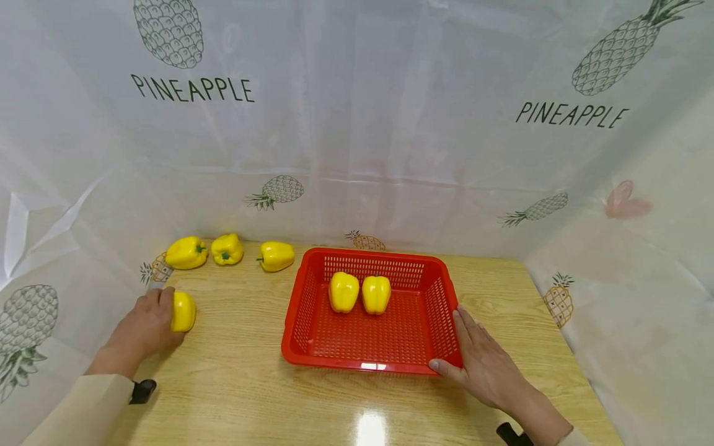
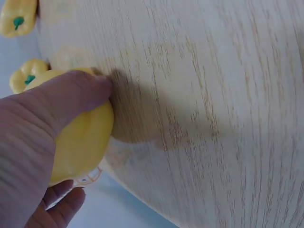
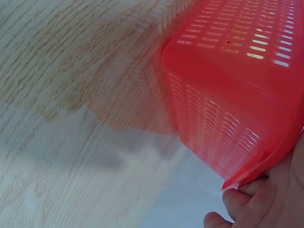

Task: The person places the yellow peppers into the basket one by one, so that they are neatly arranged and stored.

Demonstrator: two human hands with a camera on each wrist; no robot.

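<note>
Nearest the camera, the right hand [image 1: 486, 365] is laid flat, fingers straight, against the near right corner of the red basket [image 1: 301, 325], whose long axis runs left to right on the counter [image 1: 234, 384]. At the counter's left edge, a yellow pepper [image 1: 183, 311] is gripped by the left hand [image 1: 144, 328]; which way its stem points cannot be told.

wooden table [image 1: 245, 384] | red basket [image 1: 301, 322] | four yellow peppers [image 1: 276, 256] loose
</note>
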